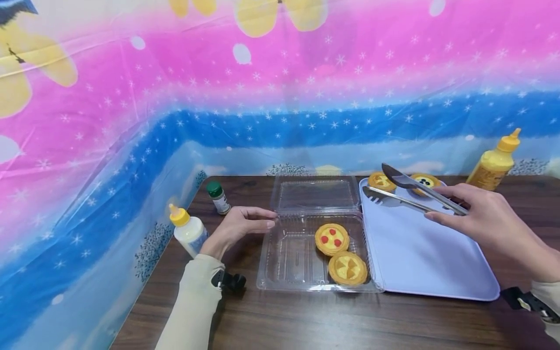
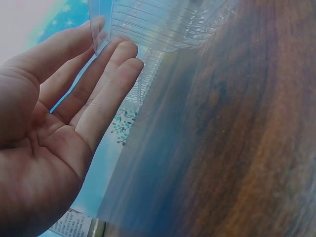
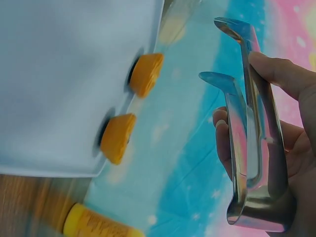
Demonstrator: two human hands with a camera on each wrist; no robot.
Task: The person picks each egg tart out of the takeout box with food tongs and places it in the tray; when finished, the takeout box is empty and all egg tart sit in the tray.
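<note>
My left hand (image 1: 242, 224) pinches the left rim of a clear plastic clamshell container (image 1: 290, 250), thumb on one side of the edge and fingers on the other in the left wrist view. Inside the container, on its right side, lie a tart with red pieces (image 1: 332, 239) and a tart with pale wedges (image 1: 347, 268). In my right hand (image 1: 487, 214) are metal tongs (image 3: 266, 148), their tips apart with nothing between them. They hover over the lavender tray (image 1: 428, 262). At its far end sit another wedge-topped tart (image 1: 381, 182) and one with dark berries (image 1: 425, 183).
A white bottle with a yellow cap (image 1: 191, 233) and a green-capped shaker (image 1: 218, 198) stand left of the container. Behind the tray's right side is a yellow squeeze bottle (image 1: 493, 163). A patterned cloth (image 1: 280, 121) hangs along the table's back and left edges.
</note>
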